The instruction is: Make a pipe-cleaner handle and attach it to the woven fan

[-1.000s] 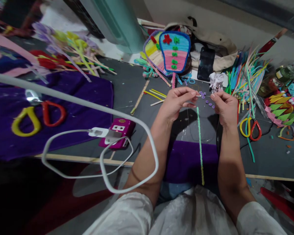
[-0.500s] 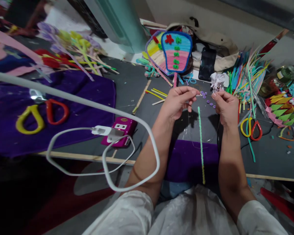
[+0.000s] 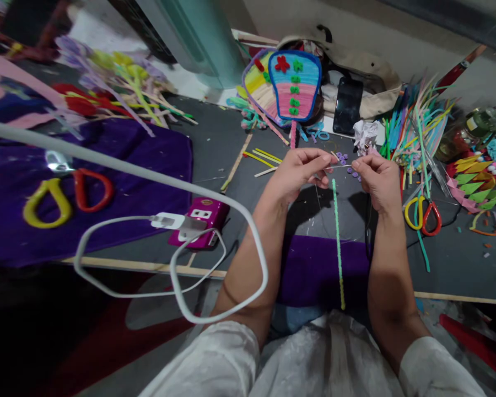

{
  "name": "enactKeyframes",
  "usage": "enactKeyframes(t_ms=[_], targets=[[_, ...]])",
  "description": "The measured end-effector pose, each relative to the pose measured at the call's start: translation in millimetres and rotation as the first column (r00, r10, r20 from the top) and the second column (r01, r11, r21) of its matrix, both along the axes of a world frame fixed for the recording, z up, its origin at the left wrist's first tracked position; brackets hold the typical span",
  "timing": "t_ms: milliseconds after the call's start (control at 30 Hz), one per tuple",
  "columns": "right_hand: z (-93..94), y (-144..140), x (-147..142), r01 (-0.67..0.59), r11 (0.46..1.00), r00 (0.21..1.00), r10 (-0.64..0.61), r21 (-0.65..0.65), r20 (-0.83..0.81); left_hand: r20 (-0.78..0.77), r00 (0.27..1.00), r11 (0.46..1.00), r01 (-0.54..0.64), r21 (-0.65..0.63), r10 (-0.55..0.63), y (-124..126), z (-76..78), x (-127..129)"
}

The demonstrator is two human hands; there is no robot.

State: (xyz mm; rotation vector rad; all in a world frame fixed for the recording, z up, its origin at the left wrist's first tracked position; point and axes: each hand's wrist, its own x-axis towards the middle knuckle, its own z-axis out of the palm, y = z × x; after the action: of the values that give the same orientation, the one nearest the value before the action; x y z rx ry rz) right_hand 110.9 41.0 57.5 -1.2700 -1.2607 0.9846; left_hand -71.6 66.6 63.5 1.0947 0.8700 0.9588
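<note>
My left hand (image 3: pixel 300 173) and my right hand (image 3: pixel 376 179) are raised side by side over a grey mat (image 3: pixel 231 160). Both pinch a thin needle or wire (image 3: pixel 339 165) that spans the gap between their fingertips. A long green strand of tiny beads (image 3: pixel 337 237) hangs down from that gap toward my lap, turning yellow at its lower end. Small purple beads (image 3: pixel 353 172) lie on the mat just beyond my fingers.
Scissors with yellow and red handles (image 3: pixel 422 214) lie right of my right hand; a second pair (image 3: pixel 66 196) rests on purple cloth at left. A pink power bank (image 3: pixel 198 220) with a white cable sits left of my arm. Colourful fans (image 3: pixel 293 85), a phone (image 3: pixel 347 107), and bright sticks (image 3: pixel 417 127) crowd the back.
My hands have stayed almost in place, with the fingertips drawing slightly closer along the needle. The view shifted a little.
</note>
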Motion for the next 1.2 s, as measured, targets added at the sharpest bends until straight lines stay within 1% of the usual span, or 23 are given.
enactKeyframes(t_ms=[100,200,333,533,633,733,967,1100,1200], targets=[[0.9,-0.7,-2.7,-0.052,0.998,0.999,0.052,-0.020,0.006,-0.041,0.998,0.998,0.038,0.042,-0.036,-0.8,-1.9,2.1],[0.6,-0.7,-5.1,-0.062,0.998,0.998,0.062,-0.025,0.015,-0.068,0.996,0.995,0.063,0.079,-0.058,-1.3,-3.2,3.5],[-2.3,0.4,-6.3,-0.054,0.998,0.998,0.054,-0.022,0.023,-0.082,0.996,0.994,0.041,0.101,-0.033,-1.3,-3.3,4.9],[-4.5,3.7,-3.9,0.025,0.999,1.000,-0.025,-0.028,-0.017,-0.090,0.996,0.999,-0.022,0.043,0.025,3.0,-7.6,7.0],[-4.4,5.5,0.0,0.020,0.999,0.999,-0.021,-0.050,-0.028,-0.061,0.997,0.999,-0.040,-0.008,0.039,8.0,-11.8,6.3],[-6.3,7.0,5.3,-0.031,0.997,0.999,0.029,-0.068,-0.038,-0.024,0.996,0.995,-0.087,-0.054,0.085,14.4,-15.6,2.3],[-11.6,6.1,14.9,-0.150,0.975,0.988,0.140,-0.162,-0.071,0.046,0.961,0.958,-0.269,-0.102,0.274,31.2,-22.8,-17.9],[-11.2,4.1,17.8,-0.202,0.961,0.979,0.199,-0.187,-0.031,0.066,0.941,0.940,-0.325,-0.101,0.332,38.2,-26.4,-27.5],[-11.8,4.2,19.4,-0.206,0.959,0.978,0.207,-0.193,-0.014,0.091,0.926,0.927,-0.356,-0.119,0.367,40.2,-27.2,-31.1]])
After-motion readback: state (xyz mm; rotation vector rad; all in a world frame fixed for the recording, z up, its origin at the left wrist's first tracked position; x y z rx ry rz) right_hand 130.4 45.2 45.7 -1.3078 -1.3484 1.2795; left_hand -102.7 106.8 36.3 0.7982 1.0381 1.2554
